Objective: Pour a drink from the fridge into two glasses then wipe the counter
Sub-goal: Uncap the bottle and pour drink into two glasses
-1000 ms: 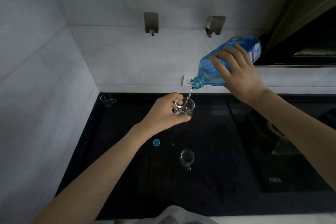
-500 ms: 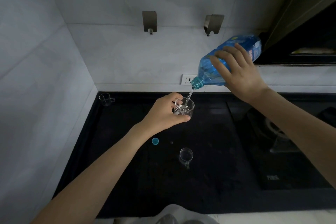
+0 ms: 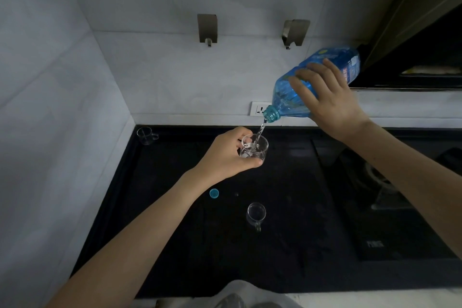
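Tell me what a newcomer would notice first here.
The tilted blue bottle at upper right, held by the right hand, pours a thin stream into a glass that the left hand holds above the black counter. Below it, a blue cap and a second glass sit on the counter.

The left arm reaches up and forward from the lower left, bare forearm nearly straight. The left hand (image 3: 226,157) is raised mid-frame with its back toward the camera; its fingers curl round a small glass (image 3: 255,149), the thumb lying along the near side. The right arm comes in from the right edge, angled up and to the left, wrist bent. The right hand (image 3: 330,100) lies on top of a tilted blue bottle (image 3: 312,82), fingers spread and wrapped over it in a firm grip.
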Demonstrator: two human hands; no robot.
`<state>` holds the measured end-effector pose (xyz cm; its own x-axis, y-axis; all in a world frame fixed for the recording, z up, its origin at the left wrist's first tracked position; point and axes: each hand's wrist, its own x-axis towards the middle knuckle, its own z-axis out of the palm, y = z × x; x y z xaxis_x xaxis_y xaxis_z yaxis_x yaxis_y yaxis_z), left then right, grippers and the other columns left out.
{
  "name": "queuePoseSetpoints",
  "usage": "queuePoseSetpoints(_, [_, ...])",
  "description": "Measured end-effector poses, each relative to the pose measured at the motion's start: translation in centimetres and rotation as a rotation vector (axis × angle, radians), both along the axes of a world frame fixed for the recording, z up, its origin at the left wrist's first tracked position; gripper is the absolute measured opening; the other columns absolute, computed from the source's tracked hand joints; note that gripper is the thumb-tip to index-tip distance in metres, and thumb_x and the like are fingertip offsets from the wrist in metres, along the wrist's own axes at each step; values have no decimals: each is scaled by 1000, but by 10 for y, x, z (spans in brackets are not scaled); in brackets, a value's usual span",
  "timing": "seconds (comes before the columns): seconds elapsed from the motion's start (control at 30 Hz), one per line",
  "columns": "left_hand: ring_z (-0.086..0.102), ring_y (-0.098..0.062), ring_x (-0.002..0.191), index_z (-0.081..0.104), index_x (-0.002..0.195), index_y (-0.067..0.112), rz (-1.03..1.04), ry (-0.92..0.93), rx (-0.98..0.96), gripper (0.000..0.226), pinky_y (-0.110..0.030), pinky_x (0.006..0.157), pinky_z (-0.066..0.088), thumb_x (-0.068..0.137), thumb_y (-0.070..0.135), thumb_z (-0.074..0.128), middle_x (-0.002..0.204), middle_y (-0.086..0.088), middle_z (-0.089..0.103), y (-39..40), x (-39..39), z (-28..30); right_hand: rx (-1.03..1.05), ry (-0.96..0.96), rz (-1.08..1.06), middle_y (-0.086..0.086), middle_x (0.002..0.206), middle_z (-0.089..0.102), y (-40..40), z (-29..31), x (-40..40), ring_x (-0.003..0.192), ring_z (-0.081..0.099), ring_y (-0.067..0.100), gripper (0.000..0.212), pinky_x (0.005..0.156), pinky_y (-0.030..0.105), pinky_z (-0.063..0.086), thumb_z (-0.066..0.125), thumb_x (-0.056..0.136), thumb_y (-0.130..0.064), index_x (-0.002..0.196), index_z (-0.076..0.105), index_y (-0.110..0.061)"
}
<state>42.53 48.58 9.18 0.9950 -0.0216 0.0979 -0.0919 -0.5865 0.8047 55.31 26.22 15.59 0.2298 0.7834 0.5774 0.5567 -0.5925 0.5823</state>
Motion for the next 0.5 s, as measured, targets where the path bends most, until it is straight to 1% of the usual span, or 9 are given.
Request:
queuePoseSetpoints(0.23, [60,0,99,56,120,20,3,-11,-10,59,-19,89,48,69,31,84,110,11,64,0,-2,1,-3,10,5,24,124,55,1,-2,-2,119,48,43,58,112,57,29,59,79,10,134,45,0])
queuePoseSetpoints(0.33, [60,0,98,56,119,20,2,-13,-13,58,-18,88,48,69,30,84,109,11,64,-1,-2,0,-10,10,-1,24,124,55,1,-3,-2,119,49,44,60,112,56,29,59,77,11,134,45,0])
queuePoseSetpoints(0.5, [60,-2,99,57,119,19,2,-19,-3,59,-22,90,50,68,31,85,110,11,64,-1,-2,-1,-5,4,7,24,124,56,2,-4,-1,119,50,43,56,111,57,30,57,81,10,135,45,-1])
